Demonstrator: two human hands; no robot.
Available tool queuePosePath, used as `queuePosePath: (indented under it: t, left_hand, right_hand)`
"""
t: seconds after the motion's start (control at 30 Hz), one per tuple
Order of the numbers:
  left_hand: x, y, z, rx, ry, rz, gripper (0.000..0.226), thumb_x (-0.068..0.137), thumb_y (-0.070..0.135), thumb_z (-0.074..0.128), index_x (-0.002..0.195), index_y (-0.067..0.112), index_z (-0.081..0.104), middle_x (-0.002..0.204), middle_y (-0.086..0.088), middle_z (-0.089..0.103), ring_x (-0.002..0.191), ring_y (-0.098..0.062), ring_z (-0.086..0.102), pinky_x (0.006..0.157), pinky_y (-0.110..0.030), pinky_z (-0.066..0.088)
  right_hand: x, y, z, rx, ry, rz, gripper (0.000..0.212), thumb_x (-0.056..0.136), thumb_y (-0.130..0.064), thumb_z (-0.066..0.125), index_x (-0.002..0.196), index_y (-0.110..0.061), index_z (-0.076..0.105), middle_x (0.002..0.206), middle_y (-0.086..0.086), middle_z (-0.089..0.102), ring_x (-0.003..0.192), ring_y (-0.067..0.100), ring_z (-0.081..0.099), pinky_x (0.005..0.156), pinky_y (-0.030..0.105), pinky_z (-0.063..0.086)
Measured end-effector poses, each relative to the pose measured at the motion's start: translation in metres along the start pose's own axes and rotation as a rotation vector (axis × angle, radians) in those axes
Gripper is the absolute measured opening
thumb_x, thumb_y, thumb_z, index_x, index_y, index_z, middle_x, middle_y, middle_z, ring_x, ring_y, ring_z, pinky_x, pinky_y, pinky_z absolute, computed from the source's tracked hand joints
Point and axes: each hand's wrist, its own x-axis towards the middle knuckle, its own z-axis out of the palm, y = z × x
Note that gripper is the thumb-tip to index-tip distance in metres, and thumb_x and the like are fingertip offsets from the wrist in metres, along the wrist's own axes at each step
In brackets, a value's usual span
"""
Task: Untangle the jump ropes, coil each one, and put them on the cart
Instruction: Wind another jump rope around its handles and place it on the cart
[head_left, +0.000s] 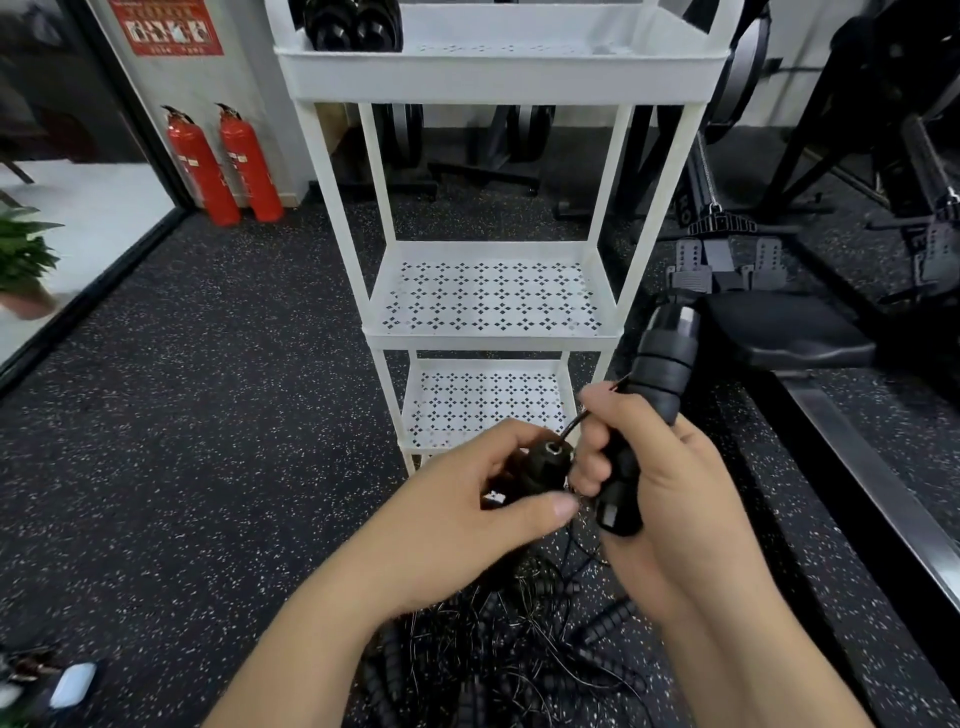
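Observation:
My right hand (670, 493) grips a black ribbed jump rope handle (660, 364) that points up and to the right. My left hand (467, 499) is closed around a second black handle (545, 460), its end facing me, and a thin black cord (574, 423) runs between the two hands. Below my hands a tangle of black ropes and ribbed handles (509, 639) lies on the floor. The white three-tier cart (493, 332) stands right behind my hands; its perforated middle and bottom shelves hold nothing.
Black round objects (353, 26) sit on the cart's top shelf. Two red fire extinguishers (223, 161) stand against the wall at left. A rowing machine with a black seat (779, 332) and rail runs along the right. A potted plant (21, 254) is at far left.

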Motion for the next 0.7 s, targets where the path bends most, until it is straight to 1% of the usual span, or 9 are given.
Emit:
queuePosePath:
  t: [0.1,0.17,0.23,0.27,0.33,0.37,0.47,0.57,0.7]
  left_hand:
    - [0.0,-0.002,-0.002,0.001,0.066,-0.025,0.036,0.091,0.049,0.082,0.124,0.048,0.066,0.121,0.022,0.075,0.12,-0.002,0.067,0.115,-0.043,0.048]
    - [0.0,0.002,-0.004,-0.129,0.161,-0.015,0.035,0.088,0.046,0.084,0.12,0.041,0.072,0.116,0.014,0.079,0.114,-0.008,0.072,0.111,-0.043,0.052]
    - [0.001,0.006,-0.006,-0.249,0.245,-0.006,0.035,0.085,0.046,0.084,0.117,0.035,0.076,0.113,0.008,0.08,0.107,-0.012,0.075,0.103,-0.039,0.055]
    - [0.002,0.007,-0.007,-0.307,0.292,-0.003,0.036,0.083,0.046,0.083,0.115,0.032,0.078,0.111,0.008,0.08,0.102,-0.007,0.075,0.096,-0.03,0.055]
    - [0.002,0.01,-0.01,-0.399,0.369,-0.008,0.035,0.08,0.045,0.08,0.111,0.027,0.08,0.104,0.011,0.08,0.087,0.003,0.07,0.076,-0.012,0.05]
    - [0.002,0.01,-0.012,-0.43,0.38,-0.015,0.035,0.081,0.045,0.079,0.11,0.025,0.08,0.103,0.01,0.08,0.085,0.004,0.068,0.07,-0.008,0.047]
    - [-0.002,0.008,-0.016,-0.503,0.359,-0.025,0.033,0.087,0.039,0.079,0.115,0.021,0.08,0.113,0.0,0.08,0.093,-0.004,0.071,0.072,-0.012,0.051]
    - [-0.004,0.008,-0.018,-0.511,0.364,-0.02,0.031,0.088,0.037,0.079,0.114,0.021,0.08,0.113,0.0,0.08,0.093,-0.006,0.07,0.072,-0.014,0.052]
    - [-0.005,0.01,-0.019,-0.507,0.38,-0.005,0.028,0.087,0.034,0.08,0.112,0.021,0.081,0.109,0.003,0.08,0.089,-0.002,0.071,0.069,-0.011,0.051]
  right_hand:
    - [0.003,-0.004,-0.003,-0.026,-0.003,-0.021,0.021,0.087,-0.021,0.079,0.094,-0.009,0.064,0.066,0.002,0.05,0.052,0.013,0.04,0.049,0.024,0.037]
    - [0.001,-0.002,-0.003,-0.107,0.016,-0.014,0.046,0.083,-0.037,0.08,0.11,-0.002,0.068,0.065,0.002,0.051,0.052,0.014,0.04,0.049,0.025,0.034]
    - [-0.002,0.004,-0.001,-0.209,0.043,-0.017,0.049,0.092,-0.05,0.07,0.113,-0.006,0.07,0.066,0.005,0.054,0.052,0.017,0.043,0.05,0.029,0.034]
    - [-0.005,0.008,0.001,-0.261,0.047,-0.019,0.045,0.098,-0.053,0.063,0.111,-0.009,0.068,0.067,0.007,0.056,0.052,0.019,0.044,0.051,0.032,0.035]
    - [-0.009,0.018,0.004,-0.345,0.061,-0.041,0.033,0.106,-0.047,0.053,0.104,-0.015,0.06,0.07,0.009,0.059,0.056,0.021,0.048,0.055,0.036,0.036]
    - [-0.01,0.022,0.006,-0.381,0.056,-0.063,0.028,0.107,-0.045,0.053,0.102,-0.018,0.058,0.073,0.01,0.06,0.061,0.021,0.049,0.058,0.037,0.039]
    - [-0.012,0.03,0.01,-0.525,0.019,-0.133,0.026,0.097,-0.052,0.054,0.104,-0.028,0.063,0.083,0.01,0.063,0.076,0.022,0.055,0.072,0.044,0.044]
    - [-0.014,0.033,0.013,-0.479,0.017,-0.158,0.015,0.104,-0.042,0.059,0.102,-0.03,0.066,0.077,-0.008,0.062,0.074,0.014,0.054,0.075,0.041,0.043]
    - [-0.017,0.035,0.019,-0.455,0.004,-0.173,0.013,0.102,-0.042,0.063,0.097,-0.032,0.07,0.079,-0.014,0.067,0.077,0.012,0.06,0.079,0.042,0.048]
